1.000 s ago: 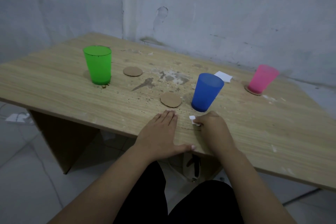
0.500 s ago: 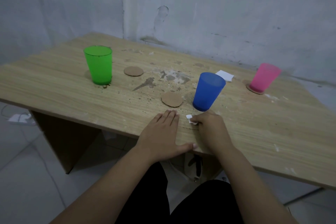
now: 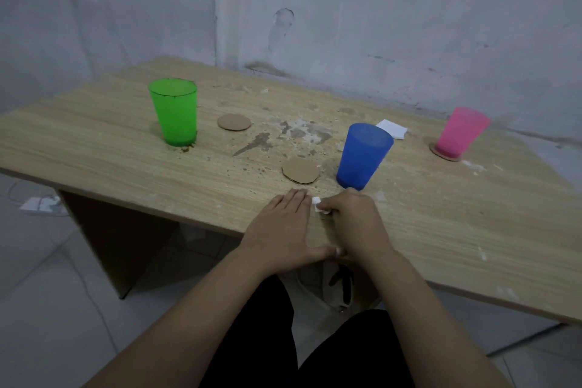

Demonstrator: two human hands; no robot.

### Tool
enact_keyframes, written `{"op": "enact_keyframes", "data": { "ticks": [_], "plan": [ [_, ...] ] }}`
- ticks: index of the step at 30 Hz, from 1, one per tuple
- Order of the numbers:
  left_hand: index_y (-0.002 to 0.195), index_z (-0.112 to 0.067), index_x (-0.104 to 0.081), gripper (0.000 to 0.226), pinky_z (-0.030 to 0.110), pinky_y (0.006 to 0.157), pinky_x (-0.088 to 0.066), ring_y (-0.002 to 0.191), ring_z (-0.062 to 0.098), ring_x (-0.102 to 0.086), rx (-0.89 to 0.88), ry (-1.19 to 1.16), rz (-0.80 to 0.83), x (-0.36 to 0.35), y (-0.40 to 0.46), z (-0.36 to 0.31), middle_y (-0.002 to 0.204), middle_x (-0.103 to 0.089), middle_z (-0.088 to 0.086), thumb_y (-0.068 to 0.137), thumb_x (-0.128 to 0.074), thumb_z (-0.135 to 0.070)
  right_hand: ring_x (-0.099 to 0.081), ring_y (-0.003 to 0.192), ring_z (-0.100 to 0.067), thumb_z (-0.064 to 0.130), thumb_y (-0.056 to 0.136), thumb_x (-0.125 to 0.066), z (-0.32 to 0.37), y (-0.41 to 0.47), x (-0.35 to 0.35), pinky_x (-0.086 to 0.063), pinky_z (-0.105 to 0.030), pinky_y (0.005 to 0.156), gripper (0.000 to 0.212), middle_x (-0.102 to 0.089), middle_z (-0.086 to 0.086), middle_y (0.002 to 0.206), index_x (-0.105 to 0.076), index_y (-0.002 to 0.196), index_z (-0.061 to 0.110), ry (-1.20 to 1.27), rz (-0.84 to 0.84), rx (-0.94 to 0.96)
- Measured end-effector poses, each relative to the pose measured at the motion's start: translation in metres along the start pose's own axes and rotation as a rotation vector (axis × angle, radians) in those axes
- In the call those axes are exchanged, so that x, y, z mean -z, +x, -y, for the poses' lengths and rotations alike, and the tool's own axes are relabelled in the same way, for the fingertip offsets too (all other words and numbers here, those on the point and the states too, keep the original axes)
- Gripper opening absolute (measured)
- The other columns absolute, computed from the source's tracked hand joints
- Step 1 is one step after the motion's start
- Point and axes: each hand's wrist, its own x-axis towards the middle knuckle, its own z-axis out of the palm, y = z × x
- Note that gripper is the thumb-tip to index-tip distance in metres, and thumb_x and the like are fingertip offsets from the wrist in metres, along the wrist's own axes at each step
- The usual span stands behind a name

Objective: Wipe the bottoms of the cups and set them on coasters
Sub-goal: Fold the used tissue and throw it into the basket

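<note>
Bare grey walls meet in a corner behind a worn wooden table [image 3: 441,230], its top scuffed and strewn with crumbs and paint flecks. At its near edge the right hand [image 3: 356,220] is curled, and a small white wad of tissue [image 3: 319,205] is pinched between thumb and fingers. Just beside it the left hand [image 3: 283,227] is laid flat on the wood, fingers straight and together, nothing held.

Directly beyond the knuckles of the right hand a blue cup [image 3: 362,156] is seen standing on the bare table, with an empty round cardboard coaster [image 3: 300,170] just to its left. Further back on the left a green cup [image 3: 174,112] also stands on bare wood, some debris at its base, and a second empty coaster [image 3: 234,122] lies near it. At the far right a pink cup [image 3: 459,131] is already seated on a third coaster [image 3: 445,154]. A folded white tissue [image 3: 392,128] lies behind the blue cup.

One cup of three is therefore judged finished; the blue and green ones remain to be wiped underneath and set down on their coasters. With the wad in hand, the blue cup is probably to be taken next.

All three cups stand upright; no contents can be made out in them from this angle.
</note>
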Motion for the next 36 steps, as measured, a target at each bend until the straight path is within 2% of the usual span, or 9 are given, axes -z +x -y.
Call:
{"op": "enact_keyframes", "data": {
  "ticks": [3, 6, 9, 13, 19, 25, 31, 34, 36],
  "plan": [
    [0.151, -0.013, -0.010, 0.108, 0.029, 0.119, -0.007, 0.147, 0.012, -0.007, 0.024, -0.140, 0.005, 0.006, 0.002, 0.000, 0.160, -0.012, 0.000, 0.072, -0.057, -0.071, -0.062, 0.082, -0.013, 0.016, 0.079, -0.069, -0.003, -0.012, 0.010, -0.041, -0.014, 0.068, 0.024, -0.073, 0.001, 0.096, -0.074, 0.102, 0.025, 0.088, 0.045, 0.089],
    [0.147, -0.021, -0.029, 0.092, 0.029, 0.114, -0.024, 0.140, 0.013, -0.029, 0.056, -0.345, -0.008, 0.015, 0.004, 0.002, 0.152, -0.033, 0.000, 0.072, -0.072, -0.053, -0.062, 0.078, 0.002, 0.001, 0.082, -0.060, -0.013, -0.021, 0.028, -0.038, 0.001, 0.074, 0.027, -0.074, 0.006, 0.093, -0.076, 0.092, 0.020, 0.387, 0.105, -0.059],
    [0.131, -0.026, -0.053, 0.060, 0.024, 0.102, -0.042, 0.116, 0.004, -0.054, 0.051, -0.716, -0.037, 0.018, 0.009, 0.001, 0.129, -0.060, -0.003, 0.076, -0.077, -0.026, -0.068, 0.078, -0.011, -0.007, 0.082, -0.056, -0.020, -0.026, 0.040, -0.055, -0.024, 0.080, 0.032, -0.076, -0.001, 0.083, -0.077, 0.081, 0.018, 1.055, 0.040, -0.289],
    [0.105, -0.024, -0.067, 0.025, 0.025, 0.082, -0.053, 0.090, 0.012, -0.070, 0.071, -1.110, -0.093, 0.020, 0.016, -0.013, 0.095, -0.075, 0.001, 0.083, -0.070, -0.013, -0.070, 0.066, -0.014, -0.012, 0.085, -0.051, -0.013, -0.027, 0.046, -0.056, -0.018, 0.058, 0.020, -0.074, -0.008, 0.076, -0.067, 0.089, 0.001, 1.577, -0.030, -0.435],
    [0.095, -0.013, -0.072, 0.012, 0.023, 0.059, -0.054, 0.076, 0.013, -0.070, 0.162, -1.446, -0.115, 0.028, 0.022, -0.029, 0.087, -0.075, 0.005, 0.084, -0.068, -0.009, -0.070, 0.065, -0.017, -0.016, 0.083, -0.049, -0.011, -0.027, 0.046, -0.057, -0.020, 0.056, 0.022, -0.073, -0.012, 0.077, -0.065, 0.088, -0.001, 1.693, -0.099, -0.456],
    [0.084, -0.015, -0.074, 0.019, 0.023, 0.066, -0.055, 0.079, 0.012, -0.068, 0.082, -1.388, -0.063, 0.031, 0.024, -0.028, 0.086, -0.073, 0.003, 0.084, -0.064, 0.000, -0.070, 0.064, -0.017, -0.016, 0.084, -0.046, -0.014, -0.029, 0.051, -0.056, -0.019, 0.058, 0.026, -0.072, -0.013, 0.072, -0.064, 0.071, -0.003, 1.622, -0.080, -0.428],
    [0.084, -0.012, -0.075, 0.020, 0.031, 0.080, -0.055, 0.081, 0.016, -0.066, 0.106, -1.274, -0.107, 0.029, 0.027, -0.029, 0.090, -0.072, 0.013, 0.089, -0.055, -0.011, -0.071, 0.076, -0.019, -0.011, 0.086, -0.036, -0.015, -0.030, 0.054, -0.059, -0.022, 0.068, 0.028, -0.074, -0.017, 0.084, -0.064, 0.085, -0.013, 1.622, -0.029, -0.414],
    [0.081, -0.013, -0.072, 0.001, 0.018, 0.072, -0.053, 0.077, 0.007, -0.066, 0.076, -1.184, -0.169, 0.026, 0.027, -0.030, 0.084, -0.072, 0.005, 0.080, -0.072, -0.014, -0.068, 0.082, -0.019, -0.005, 0.083, -0.055, -0.015, -0.031, 0.050, -0.056, -0.024, 0.076, 0.019, -0.070, -0.017, 0.095, -0.062, 0.100, -0.003, 1.594, -0.053, -0.405],
    [0.077, -0.016, -0.070, 0.007, 0.011, 0.067, -0.049, 0.074, 0.001, -0.065, 0.074, -1.161, -0.215, 0.023, 0.028, -0.031, 0.079, -0.071, -0.003, 0.077, -0.075, -0.010, -0.068, 0.082, -0.020, -0.009, 0.078, -0.062, -0.019, -0.030, 0.042, -0.056, -0.024, 0.077, 0.034, -0.068, -0.017, 0.099, -0.056, 0.109, 0.004, 1.635, -0.105, -0.470]
  ]
}}
